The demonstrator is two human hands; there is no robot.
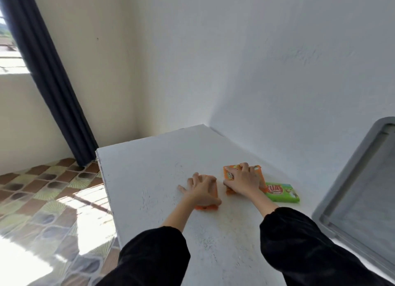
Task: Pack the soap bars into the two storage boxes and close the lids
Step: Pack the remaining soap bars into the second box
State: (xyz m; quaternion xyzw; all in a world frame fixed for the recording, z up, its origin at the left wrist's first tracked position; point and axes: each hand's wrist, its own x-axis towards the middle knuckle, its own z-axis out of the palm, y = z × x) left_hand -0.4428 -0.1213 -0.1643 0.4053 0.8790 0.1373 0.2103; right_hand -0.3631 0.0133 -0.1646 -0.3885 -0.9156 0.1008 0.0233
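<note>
At the far left a dark curtain (49, 76) hangs beside a bright window, above a patterned tile floor (42, 191). To its right stands a white table (149, 179), pushed into the corner of white walls.

On the table the left hand (202, 189) lies palm down with fingers spread over an orange soap bar (210, 206), covering most of it; whether it is gripping the bar or only resting on it cannot be told. Just to the right, the right hand (243, 181) presses down on a second orange soap bar (232, 170), fingers curled over its far edge. Touching that bar on its right lies a green soap bar (282, 192), flat and uncovered.

At the right edge stands a grey storage box (350, 191), tilted in view; only part of it shows. Both forearms wear black sleeves (299, 243).
</note>
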